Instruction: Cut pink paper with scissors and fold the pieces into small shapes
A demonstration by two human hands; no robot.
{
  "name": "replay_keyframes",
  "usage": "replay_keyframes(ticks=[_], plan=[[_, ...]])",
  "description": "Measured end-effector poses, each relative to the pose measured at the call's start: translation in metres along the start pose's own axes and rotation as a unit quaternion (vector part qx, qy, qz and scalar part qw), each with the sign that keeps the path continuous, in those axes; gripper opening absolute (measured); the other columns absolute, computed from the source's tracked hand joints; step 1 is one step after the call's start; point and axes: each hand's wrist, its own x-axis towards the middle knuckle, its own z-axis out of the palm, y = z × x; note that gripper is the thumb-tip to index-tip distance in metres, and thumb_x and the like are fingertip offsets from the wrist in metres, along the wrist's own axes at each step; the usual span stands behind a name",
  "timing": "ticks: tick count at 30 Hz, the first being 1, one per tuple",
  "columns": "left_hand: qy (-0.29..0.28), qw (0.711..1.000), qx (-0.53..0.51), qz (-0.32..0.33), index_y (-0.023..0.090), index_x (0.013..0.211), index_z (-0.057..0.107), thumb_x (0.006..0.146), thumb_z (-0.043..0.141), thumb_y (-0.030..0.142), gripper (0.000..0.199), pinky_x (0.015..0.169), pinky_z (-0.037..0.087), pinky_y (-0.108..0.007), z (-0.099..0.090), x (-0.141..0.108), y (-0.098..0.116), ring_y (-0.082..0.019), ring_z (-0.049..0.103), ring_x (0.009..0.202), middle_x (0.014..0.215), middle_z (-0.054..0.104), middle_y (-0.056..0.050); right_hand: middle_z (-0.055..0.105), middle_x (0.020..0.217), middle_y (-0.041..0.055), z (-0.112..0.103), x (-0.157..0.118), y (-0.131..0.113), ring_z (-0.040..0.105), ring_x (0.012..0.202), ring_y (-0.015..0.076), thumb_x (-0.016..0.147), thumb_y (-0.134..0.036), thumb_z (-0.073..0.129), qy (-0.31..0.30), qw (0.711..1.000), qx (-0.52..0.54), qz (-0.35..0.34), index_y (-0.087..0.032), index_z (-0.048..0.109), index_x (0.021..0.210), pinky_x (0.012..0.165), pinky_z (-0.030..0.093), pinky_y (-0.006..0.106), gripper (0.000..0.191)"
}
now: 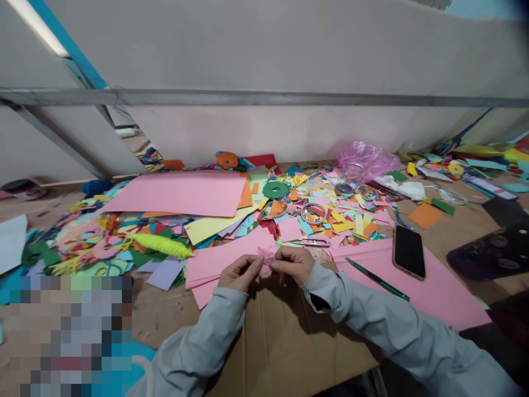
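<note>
Between my two hands is a small folded piece of pink paper (266, 253), pinched from both sides by thumbs and fingertips. My left hand (239, 271) is closed on its left edge, and my right hand (294, 263) grips it on the right. Both hands are above the upper end of a brown cardboard sheet (281, 347). Just beyond them lie small scissors (309, 241) and larger pink sheets (231, 252). A green pen (376, 278) rests on another pink sheet (446, 292) right of my right hand.
A phone (409, 251) lies on the right pink sheet, with a dark bottle (487, 253) farther right. Coloured paper scraps (343, 218), tape rolls (313, 213) and a yellow-green yarn bundle (163, 245) cover the table. A pink plastic bag (367, 157) sits against the white partition (264, 129).
</note>
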Motion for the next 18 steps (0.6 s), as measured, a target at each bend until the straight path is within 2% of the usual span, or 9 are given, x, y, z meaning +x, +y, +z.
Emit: replay_keyframes(ticks=[3, 8, 14, 18], plan=[[-0.003, 1.000, 0.008, -0.001, 0.015, 0.065, 0.064, 0.060, 0.072, 0.050, 0.036, 0.040, 0.030, -0.016, -0.001, -0.001, 0.001, -0.005, 0.039, 0.039, 0.041, 0.049, 0.006, 0.050, 0.046, -0.0050, -0.001, 0.000, 0.000, 0.047, 0.037, 0.0082, 0.068, -0.047, 0.068, -0.003, 1.000, -0.005, -0.005, -0.016, 0.053, 0.063, 0.034, 0.037, 0.018, 0.034], [-0.012, 0.999, 0.039, 0.023, 0.016, 0.063, 0.063, 0.065, 0.069, 0.048, 0.033, 0.042, 0.031, -0.018, -0.001, -0.002, 0.003, -0.007, 0.040, 0.041, 0.042, 0.049, 0.006, 0.058, 0.062, -0.0019, -0.004, 0.000, 0.004, 0.055, 0.049, 0.0099, 0.072, -0.046, 0.066, 0.008, 0.999, -0.018, -0.037, -0.016, 0.055, 0.074, 0.044, 0.045, 0.020, 0.031], [-0.020, 0.998, 0.050, 0.038, 0.017, 0.061, 0.062, 0.067, 0.068, 0.044, 0.028, 0.043, 0.030, -0.019, -0.002, -0.001, 0.005, -0.007, 0.039, 0.041, 0.043, 0.048, 0.006, 0.055, 0.059, -0.0025, -0.008, 0.001, 0.003, 0.052, 0.049, 0.0097, 0.076, -0.043, 0.062, 0.007, 0.997, -0.049, -0.054, -0.016, 0.055, 0.072, 0.046, 0.044, 0.020, 0.028], [-0.022, 0.995, 0.079, 0.061, 0.017, 0.062, 0.062, 0.069, 0.067, 0.041, 0.025, 0.044, 0.029, -0.020, -0.006, 0.001, 0.004, -0.008, 0.038, 0.042, 0.044, 0.046, 0.006, 0.061, 0.080, 0.0010, -0.013, -0.003, -0.011, 0.051, 0.054, 0.0077, 0.075, -0.035, 0.065, 0.018, 0.980, -0.155, -0.123, -0.018, 0.058, 0.091, 0.050, 0.042, 0.020, 0.024]])
